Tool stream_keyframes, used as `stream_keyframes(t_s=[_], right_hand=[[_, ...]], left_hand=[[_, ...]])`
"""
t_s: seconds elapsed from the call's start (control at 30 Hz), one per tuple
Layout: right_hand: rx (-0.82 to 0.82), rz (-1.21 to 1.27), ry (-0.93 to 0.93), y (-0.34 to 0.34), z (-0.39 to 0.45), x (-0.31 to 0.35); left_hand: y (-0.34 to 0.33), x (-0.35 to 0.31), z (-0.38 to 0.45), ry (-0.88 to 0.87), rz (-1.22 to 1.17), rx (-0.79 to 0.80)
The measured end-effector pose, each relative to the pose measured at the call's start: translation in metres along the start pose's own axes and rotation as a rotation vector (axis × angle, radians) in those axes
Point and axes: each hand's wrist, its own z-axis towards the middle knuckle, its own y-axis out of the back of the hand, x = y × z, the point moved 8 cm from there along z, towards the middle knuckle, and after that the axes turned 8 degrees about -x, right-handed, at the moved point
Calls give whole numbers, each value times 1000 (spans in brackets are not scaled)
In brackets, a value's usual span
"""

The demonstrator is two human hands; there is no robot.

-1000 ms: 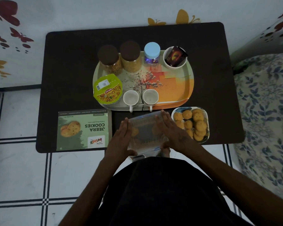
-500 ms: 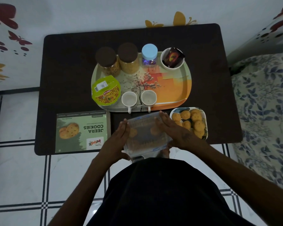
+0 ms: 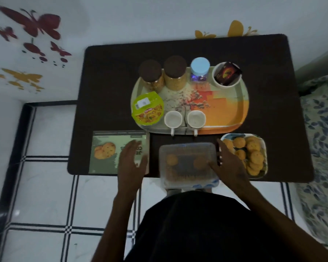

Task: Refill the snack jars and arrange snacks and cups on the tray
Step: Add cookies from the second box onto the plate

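Head view looks down on a clear tub at the table's near edge, its long side running left to right, a few cookies visible inside. Right hand rests against the tub's right end with fingers nearly straight; whether the thumb hooks the rim I cannot tell. Left hand hangs spread and empty above the cookie box, apart from the tub's left end. Just right of the tub sits a plate heaped with cookies, touching the right hand's far side. Beyond the tub lies the tray with jars and two cups. For the tub, the right hand is nearer.
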Motion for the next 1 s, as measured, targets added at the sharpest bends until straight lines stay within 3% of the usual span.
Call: stream_keyframes(t_s=[0.07, 0.17, 0.23, 0.33, 0.43, 0.6, 1.0], right_hand=[[35, 8, -107, -9, 2, -4], [104, 79, -211, -22, 2, -5], [151, 197, -281, -32, -1, -7], [198, 279, -280, -43, -1, 7], [236, 301, -258, -47, 4, 23], [321, 330, -209, -55, 6, 43], [372, 539, -185, -112, -12, 94]], left_hand=[[22, 38, 7, 177, 35, -126], [45, 92, 15, 480, 131, -168], [53, 113, 16, 637, 230, -127], [47, 137, 17, 717, 220, 25], [41, 160, 14, 711, 97, 75], [41, 181, 16, 635, 95, 135], [55, 126, 24, 532, -14, 217]])
